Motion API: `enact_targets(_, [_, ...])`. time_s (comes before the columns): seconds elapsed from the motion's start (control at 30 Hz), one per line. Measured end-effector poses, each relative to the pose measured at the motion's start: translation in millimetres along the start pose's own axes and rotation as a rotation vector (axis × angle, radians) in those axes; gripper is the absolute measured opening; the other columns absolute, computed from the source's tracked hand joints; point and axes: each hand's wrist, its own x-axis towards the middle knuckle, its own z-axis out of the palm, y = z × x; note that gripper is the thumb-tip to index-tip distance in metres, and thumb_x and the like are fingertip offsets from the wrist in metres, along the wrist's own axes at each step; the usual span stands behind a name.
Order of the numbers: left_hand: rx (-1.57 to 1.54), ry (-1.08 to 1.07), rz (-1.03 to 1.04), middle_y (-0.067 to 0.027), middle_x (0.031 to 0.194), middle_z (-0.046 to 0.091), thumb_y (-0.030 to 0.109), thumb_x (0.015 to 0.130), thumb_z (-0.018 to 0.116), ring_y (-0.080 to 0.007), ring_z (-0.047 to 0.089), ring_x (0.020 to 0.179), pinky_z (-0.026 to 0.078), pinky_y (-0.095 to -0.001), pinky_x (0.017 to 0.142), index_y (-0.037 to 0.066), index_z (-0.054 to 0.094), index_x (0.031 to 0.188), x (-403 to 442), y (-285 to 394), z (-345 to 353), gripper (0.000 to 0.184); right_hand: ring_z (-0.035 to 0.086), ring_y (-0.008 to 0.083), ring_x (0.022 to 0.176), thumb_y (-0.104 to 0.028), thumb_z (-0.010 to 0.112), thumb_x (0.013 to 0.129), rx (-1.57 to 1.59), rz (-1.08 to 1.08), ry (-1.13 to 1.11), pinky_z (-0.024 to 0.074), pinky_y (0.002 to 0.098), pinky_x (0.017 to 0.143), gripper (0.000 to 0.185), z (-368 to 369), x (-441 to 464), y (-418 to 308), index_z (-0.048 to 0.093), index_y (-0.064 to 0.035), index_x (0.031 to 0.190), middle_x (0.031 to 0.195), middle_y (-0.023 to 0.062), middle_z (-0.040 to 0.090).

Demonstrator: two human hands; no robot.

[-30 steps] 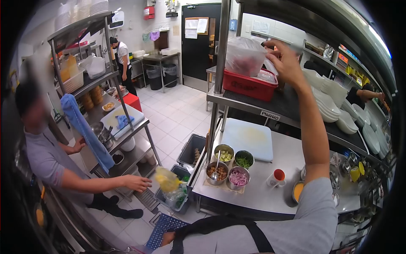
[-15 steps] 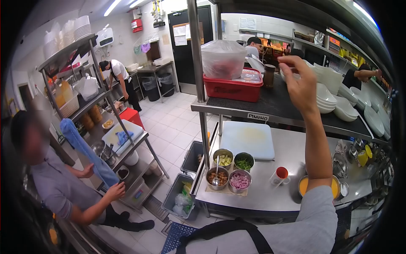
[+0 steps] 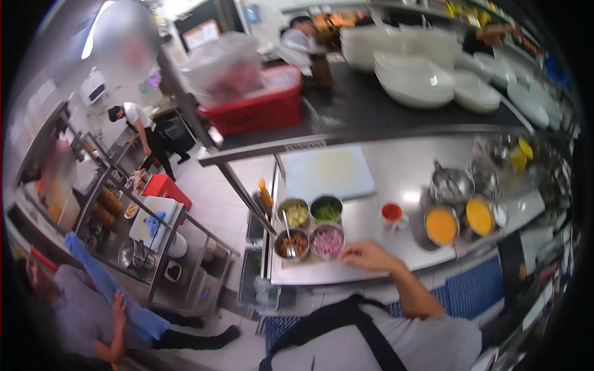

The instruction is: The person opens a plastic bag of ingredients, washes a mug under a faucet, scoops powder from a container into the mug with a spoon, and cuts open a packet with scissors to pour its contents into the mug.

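Observation:
My right hand [image 3: 369,255] hovers by the front edge of the steel counter [image 3: 396,247], its fingers loosely bent and holding nothing I can see. Nearest to it is a metal bowl of chopped red onion [image 3: 328,241]. Grouped with that bowl are a bowl of brown pieces [image 3: 297,243] with a spoon [image 3: 287,226] in it, a bowl of pale green-yellow chunks [image 3: 297,215] and a bowl of chopped greens [image 3: 327,209]. A cup with a red inside [image 3: 391,214] stands beyond my hand. My left hand is out of view.
On the counter are a white cutting board [image 3: 328,173] and two pots of orange liquid [image 3: 441,226]. The shelf above holds a red tub [image 3: 253,111] and stacked white bowls [image 3: 414,86]. A person at the left holds a blue cloth [image 3: 111,284]; another bends farther back [image 3: 139,123].
My right hand has come down from beside the shelf's white bowls to the counter's front edge near the onion. My view has tilted and shifted. The person at the left has lowered the blue cloth.

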Motion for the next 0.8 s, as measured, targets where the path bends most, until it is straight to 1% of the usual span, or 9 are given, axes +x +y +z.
enact_targets(0.03, [0.011,-0.009,-0.002,-0.0134,0.095,0.079,0.034,0.092,0.073,-0.0221,0.075,0.084,0.057,-0.0332,0.078,0.006,0.080,0.104,-6.1,-10.2,-2.2,0.030,0.068,0.0122,0.091,-0.021,0.073,0.095,0.054,0.074,0.151,0.0551,0.0317,0.084,0.028,-5.3,-6.4,13.3,0.074,-0.0033,0.116,0.099,0.0087,0.077])
enact_targets(0.07, [0.023,-0.016,-0.007,-0.0133,0.095,0.079,0.034,0.092,0.073,-0.0220,0.075,0.084,0.057,-0.0332,0.078,0.007,0.080,0.104,-13.2,-22.4,-4.8,0.030,0.068,0.0135,0.089,-0.019,0.072,0.095,0.075,0.089,0.328,0.0552,0.0319,0.083,0.029,-12.0,-11.4,39.4,0.072,-0.0013,0.118,0.094,0.0086,0.076])
enact_targets(0.13, [0.038,-0.041,-0.025,-0.0132,0.095,0.079,0.033,0.093,0.073,-0.0219,0.075,0.083,0.057,-0.0332,0.078,0.007,0.080,0.104,-28.6,-36.3,-12.0,0.030,0.066,0.0220,0.097,-0.009,0.073,0.090,-0.273,-0.020,0.704,0.0540,0.0356,0.086,0.040,-33.7,-20.5,43.1,0.062,-0.0017,0.128,0.110,0.0125,0.069])
enact_targets(0.17, [0.052,-0.054,-0.040,-0.0131,0.095,0.079,0.033,0.093,0.073,-0.0218,0.075,0.083,0.057,-0.0331,0.078,0.007,0.080,0.104,-36.7,-39.7,-13.9,0.030,0.064,0.0287,0.107,-0.005,0.074,0.087,-0.300,-0.095,0.842,0.0520,0.0379,0.094,0.049,-44.3,-25.7,30.0,0.058,-0.0016,0.133,0.123,0.0170,0.064])
enact_targets(0.33, [0.044,-0.046,-0.060,-0.0128,0.095,0.079,0.033,0.093,0.073,-0.0214,0.074,0.083,0.057,-0.0330,0.077,0.007,0.080,0.104,-40.9,-52.8,-13.8,0.029,0.059,0.0375,0.119,-0.021,0.087,0.077,-0.646,0.149,1.116,0.0456,0.0472,0.107,0.084,-87.8,-22.3,51.4,0.047,-0.0012,0.148,0.135,0.0207,0.059])
enact_targets(0.37, [0.042,-0.045,-0.063,-0.0128,0.095,0.079,0.033,0.093,0.073,-0.0213,0.074,0.083,0.057,-0.0329,0.077,0.007,0.080,0.104,-43.1,-56.8,-13.0,0.029,0.056,0.0375,0.126,-0.029,0.091,0.071,-0.679,0.191,1.069,0.0410,0.0505,0.111,0.099,-93.2,-17.0,64.8,0.042,-0.0020,0.152,0.138,0.0193,0.058])
enact_targets(0.47, [0.046,-0.040,-0.072,-0.0126,0.095,0.079,0.032,0.093,0.073,-0.0211,0.074,0.083,0.057,-0.0329,0.077,0.007,0.080,0.104,-50.6,-71.6,-9.7,0.028,0.054,0.0364,0.128,-0.028,0.091,0.070,-0.527,0.388,0.791,0.0404,0.0508,0.111,0.095,-98.9,-3.7,96.5,0.045,-0.0028,0.149,0.139,0.0174,0.058])
enact_targets(0.67, [0.023,-0.002,-0.109,-0.0122,0.095,0.079,0.031,0.093,0.073,-0.0207,0.074,0.083,0.057,-0.0327,0.077,0.008,0.080,0.104,-71.9,-104.3,-2.1,0.027,0.057,0.0365,0.123,-0.026,0.089,0.070,-0.721,0.043,0.811,0.0454,0.0479,0.104,0.080,-68.4,-17.3,99.9,0.052,-0.0059,0.138,0.134,0.0152,0.061])
enact_targets(0.8, [0.041,0.013,-0.081,-0.0120,0.095,0.079,0.031,0.093,0.073,-0.0204,0.074,0.083,0.057,-0.0326,0.077,0.008,0.081,0.104,-81.6,-146.2,12.9,0.027,0.059,0.0371,0.119,-0.024,0.087,0.070,-0.643,0.089,0.837,0.0462,0.0467,0.103,0.074,-59.4,-28.5,105.0,0.055,-0.0057,0.134,0.129,0.0158,0.063])
